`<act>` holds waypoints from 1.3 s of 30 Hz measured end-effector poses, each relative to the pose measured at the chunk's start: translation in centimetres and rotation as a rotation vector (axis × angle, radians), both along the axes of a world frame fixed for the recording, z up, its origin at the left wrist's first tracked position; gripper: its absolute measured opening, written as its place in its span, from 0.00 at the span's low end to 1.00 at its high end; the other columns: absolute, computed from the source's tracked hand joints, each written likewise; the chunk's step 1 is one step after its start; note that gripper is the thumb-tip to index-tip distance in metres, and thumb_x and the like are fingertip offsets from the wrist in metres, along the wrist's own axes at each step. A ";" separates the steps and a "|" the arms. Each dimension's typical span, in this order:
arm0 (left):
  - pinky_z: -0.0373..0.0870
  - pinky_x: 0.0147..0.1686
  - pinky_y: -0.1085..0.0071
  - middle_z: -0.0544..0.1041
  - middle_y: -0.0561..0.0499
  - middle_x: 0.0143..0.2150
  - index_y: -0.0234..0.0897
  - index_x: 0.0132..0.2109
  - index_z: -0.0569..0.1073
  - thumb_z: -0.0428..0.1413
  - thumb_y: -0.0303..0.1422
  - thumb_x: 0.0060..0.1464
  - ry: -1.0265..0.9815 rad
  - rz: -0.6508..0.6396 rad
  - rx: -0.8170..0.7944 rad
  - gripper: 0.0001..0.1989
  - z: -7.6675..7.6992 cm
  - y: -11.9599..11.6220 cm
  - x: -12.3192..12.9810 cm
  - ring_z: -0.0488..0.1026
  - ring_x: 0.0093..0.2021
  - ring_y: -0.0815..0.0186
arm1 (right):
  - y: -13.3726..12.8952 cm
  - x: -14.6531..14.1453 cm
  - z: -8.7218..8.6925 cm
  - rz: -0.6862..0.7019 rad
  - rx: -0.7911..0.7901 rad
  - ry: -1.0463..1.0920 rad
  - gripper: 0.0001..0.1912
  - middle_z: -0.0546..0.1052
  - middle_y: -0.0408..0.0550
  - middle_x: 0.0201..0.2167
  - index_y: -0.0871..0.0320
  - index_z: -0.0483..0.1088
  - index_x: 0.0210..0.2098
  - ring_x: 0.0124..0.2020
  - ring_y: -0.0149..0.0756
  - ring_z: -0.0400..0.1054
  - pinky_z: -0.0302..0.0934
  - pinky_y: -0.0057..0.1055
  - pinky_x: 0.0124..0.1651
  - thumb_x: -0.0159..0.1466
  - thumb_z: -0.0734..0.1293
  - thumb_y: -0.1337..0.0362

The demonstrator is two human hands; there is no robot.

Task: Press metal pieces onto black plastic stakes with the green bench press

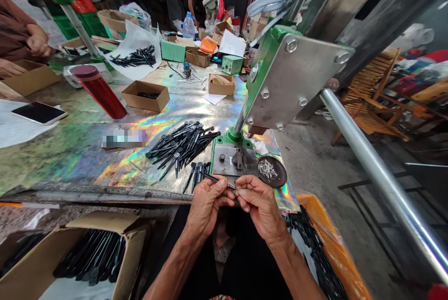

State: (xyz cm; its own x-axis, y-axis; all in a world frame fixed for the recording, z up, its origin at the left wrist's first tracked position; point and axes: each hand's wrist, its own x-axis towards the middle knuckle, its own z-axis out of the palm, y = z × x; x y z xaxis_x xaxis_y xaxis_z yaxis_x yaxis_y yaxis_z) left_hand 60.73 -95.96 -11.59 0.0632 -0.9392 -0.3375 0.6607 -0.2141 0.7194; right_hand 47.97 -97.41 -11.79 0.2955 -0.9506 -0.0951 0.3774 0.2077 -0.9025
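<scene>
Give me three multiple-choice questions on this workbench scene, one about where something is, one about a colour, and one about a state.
1. Where is the small dark dish of metal pins?
A. On the floor
B. Right of the green press base
C. Under the bench

2. What colour is the press frame?
A. Blue
B. Orange
C. Green

3. What state is the cardboard box at lower left in?
A. Flaps open, black rods showing
B. Taped shut
C. Flattened

Answers:
1. B, the dish sits on the bench just right of the base.
2. C, green edges frame the steel plate.
3. A, the open top shows the rods inside.
</scene>
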 end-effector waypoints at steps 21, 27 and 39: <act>0.71 0.24 0.74 0.75 0.52 0.21 0.33 0.32 0.73 0.61 0.36 0.46 -0.473 0.022 -0.146 0.09 -0.1 -0.2 -0.2 0.73 0.22 0.68 | -0.4 0.2 -1.1 -0.103 -0.012 0.176 0.11 0.71 0.42 0.24 0.58 0.68 0.35 0.20 0.30 0.60 0.50 0.25 0.21 0.53 0.70 0.63; 0.69 0.26 0.75 0.74 0.54 0.23 0.36 0.32 0.71 0.58 0.33 0.49 -0.601 0.062 -0.232 0.05 -0.9 -2.2 -0.5 0.72 0.24 0.70 | -1.4 0.5 -0.7 -0.170 0.038 0.078 0.14 0.74 0.47 0.28 0.59 0.67 0.36 0.24 0.32 0.64 0.54 0.26 0.24 0.51 0.70 0.65; 0.63 0.20 0.77 0.67 0.57 0.20 0.37 0.32 0.67 0.53 0.33 0.50 -0.812 0.014 -0.338 0.04 -2.5 -9.1 -0.3 0.66 0.20 0.72 | 0.5 -6.9 4.9 -0.333 0.068 -0.028 0.14 0.74 0.52 0.33 0.60 0.74 0.35 0.28 0.31 0.63 0.58 0.20 0.23 0.48 0.75 0.66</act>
State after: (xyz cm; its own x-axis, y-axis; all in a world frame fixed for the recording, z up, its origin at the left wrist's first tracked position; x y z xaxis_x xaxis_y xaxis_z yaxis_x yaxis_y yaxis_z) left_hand 60.38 -105.08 -14.09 0.1749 -0.9781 0.1125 -0.0820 0.0994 0.9917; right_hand 41.10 -96.95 -6.93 -0.0264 -0.9872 -0.1574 0.4588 0.1279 -0.8793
